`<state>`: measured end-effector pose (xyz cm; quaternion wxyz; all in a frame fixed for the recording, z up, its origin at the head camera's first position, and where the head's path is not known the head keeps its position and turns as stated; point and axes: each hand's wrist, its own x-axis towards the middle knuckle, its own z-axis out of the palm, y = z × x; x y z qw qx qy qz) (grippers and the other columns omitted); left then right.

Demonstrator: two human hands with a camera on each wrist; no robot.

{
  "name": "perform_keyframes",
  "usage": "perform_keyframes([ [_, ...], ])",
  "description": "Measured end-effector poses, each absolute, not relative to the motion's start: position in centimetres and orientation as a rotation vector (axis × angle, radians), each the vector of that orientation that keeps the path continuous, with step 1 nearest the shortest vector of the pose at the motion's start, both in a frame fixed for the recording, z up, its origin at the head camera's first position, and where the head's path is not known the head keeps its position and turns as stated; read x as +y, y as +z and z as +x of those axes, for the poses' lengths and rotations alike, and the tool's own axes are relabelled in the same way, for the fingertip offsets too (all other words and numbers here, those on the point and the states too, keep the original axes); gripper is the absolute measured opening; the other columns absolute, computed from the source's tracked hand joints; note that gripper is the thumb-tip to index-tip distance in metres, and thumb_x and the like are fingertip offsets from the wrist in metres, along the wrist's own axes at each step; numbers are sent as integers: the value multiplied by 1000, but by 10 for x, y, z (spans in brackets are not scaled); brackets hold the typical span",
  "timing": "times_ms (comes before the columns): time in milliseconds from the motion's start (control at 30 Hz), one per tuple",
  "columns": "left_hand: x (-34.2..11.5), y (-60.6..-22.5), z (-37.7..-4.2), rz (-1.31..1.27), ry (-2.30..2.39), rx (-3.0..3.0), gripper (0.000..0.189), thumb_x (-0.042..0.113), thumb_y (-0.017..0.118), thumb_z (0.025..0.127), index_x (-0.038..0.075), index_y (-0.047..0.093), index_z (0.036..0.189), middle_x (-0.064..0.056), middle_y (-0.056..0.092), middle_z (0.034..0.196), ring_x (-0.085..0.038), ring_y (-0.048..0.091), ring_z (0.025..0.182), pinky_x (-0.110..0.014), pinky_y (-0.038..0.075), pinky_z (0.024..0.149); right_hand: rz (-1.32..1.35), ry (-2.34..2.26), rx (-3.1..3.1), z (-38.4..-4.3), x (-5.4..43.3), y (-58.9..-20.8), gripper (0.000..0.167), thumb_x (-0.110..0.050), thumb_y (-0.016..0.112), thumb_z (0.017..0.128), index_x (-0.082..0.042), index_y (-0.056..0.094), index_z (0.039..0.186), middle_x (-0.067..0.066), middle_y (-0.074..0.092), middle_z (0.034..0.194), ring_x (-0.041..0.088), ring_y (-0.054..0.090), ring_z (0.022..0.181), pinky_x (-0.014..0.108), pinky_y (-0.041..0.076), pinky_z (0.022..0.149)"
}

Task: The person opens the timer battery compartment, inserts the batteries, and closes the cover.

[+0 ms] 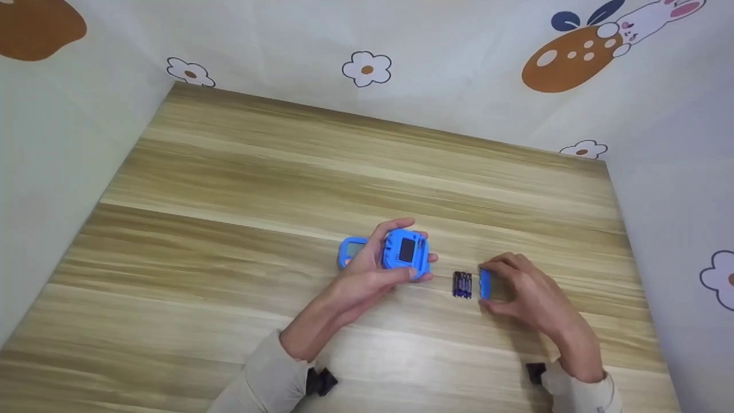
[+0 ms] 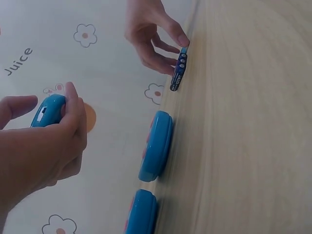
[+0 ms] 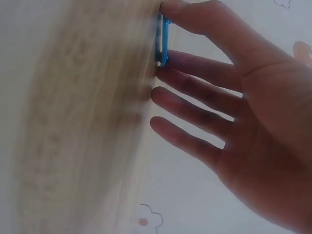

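Observation:
My left hand (image 1: 370, 267) grips a rounded blue electronic device (image 1: 395, 252), its back turned up above the table. A dark rectangular label and an uncovered slot along the right side show on that back. Over to the right, my right hand (image 1: 524, 289) pinches a small blue cover (image 1: 485, 284) between thumb and fingertips, right at the tabletop. Just left of the cover lie several dark AAA-size batteries (image 1: 462, 285), side by side. The right wrist view shows the cover (image 3: 164, 39) edge-on, with the other fingers spread below it.
Another blue device (image 1: 351, 248) with a grey screen lies on the wood-grain table (image 1: 258, 172), partly hidden behind my left hand. Two blue devices (image 2: 157, 146) stand out along the tabletop in the left wrist view. Patterned cloth walls (image 1: 447, 51) border the table at the back and sides.

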<state>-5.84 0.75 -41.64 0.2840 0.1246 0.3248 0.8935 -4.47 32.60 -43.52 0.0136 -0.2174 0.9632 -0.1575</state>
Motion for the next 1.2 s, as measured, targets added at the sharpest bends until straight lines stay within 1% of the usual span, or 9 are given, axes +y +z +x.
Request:
perform_keyframes([
  [133,6,-417,-58,371,2396,853,81,-24,53,83,13,24,149,-22,26,148,-47,42,130,-59,37,103,-730,-518,3037,-46,315,-433,63,-44,86,70,-11,68,120,0,61,117,15,56,106,39,50,90],
  [300,6,-415,-57,397,2402,855,83,-28,50,81,13,24,148,-21,25,149,-47,40,131,-56,40,102,-864,-484,3024,-53,298,-433,56,-47,84,72,-14,69,115,-2,62,115,14,56,104,37,50,89],
  [467,7,-415,-56,402,2399,861,83,-27,51,80,13,25,148,-22,24,148,-48,40,131,-56,40,102,-900,-436,2987,-55,292,-435,51,-44,85,72,-14,71,111,-2,63,111,14,57,99,37,52,85],
  [567,7,-415,-56,411,2401,870,82,-26,51,81,13,25,148,-24,24,148,-48,39,131,-57,39,102,-901,-430,2981,-57,291,-435,49,-42,85,73,-14,71,110,-2,63,110,15,57,99,37,52,86],
  [733,7,-417,-55,438,2397,890,82,-26,51,81,12,24,148,-24,21,150,-46,40,131,-53,42,102,-943,-432,2986,-58,287,-435,47,-37,85,72,-11,70,108,-1,63,110,14,57,100,37,51,87],
  [867,9,-416,-56,453,2395,907,82,-27,50,81,12,24,148,-24,22,151,-45,40,131,-51,43,101,-994,-442,3010,-59,282,-431,45,-35,83,73,-10,68,107,-1,63,109,12,57,99,34,52,86],
  [967,12,-413,-58,456,2393,930,82,-27,51,80,12,25,147,-21,26,149,-43,43,130,-50,44,101,-1034,-513,3030,-61,276,-420,44,-34,82,73,-10,68,107,-2,64,109,11,58,101,33,52,85],
  [1100,17,-404,-64,440,2390,1005,80,-27,53,80,12,27,145,-16,32,146,-39,47,127,-49,45,100,-1045,-714,3031,-64,267,-388,44,-31,82,75,-14,67,112,-6,65,111,11,59,103,35,53,85],
  [1200,22,-398,-67,413,2377,1092,78,-23,57,81,15,30,144,-13,34,144,-36,49,125,-48,47,98,-1053,-876,3027,-64,259,-367,47,-24,83,74,-16,66,117,-10,64,113,10,60,101,30,53,83],
])
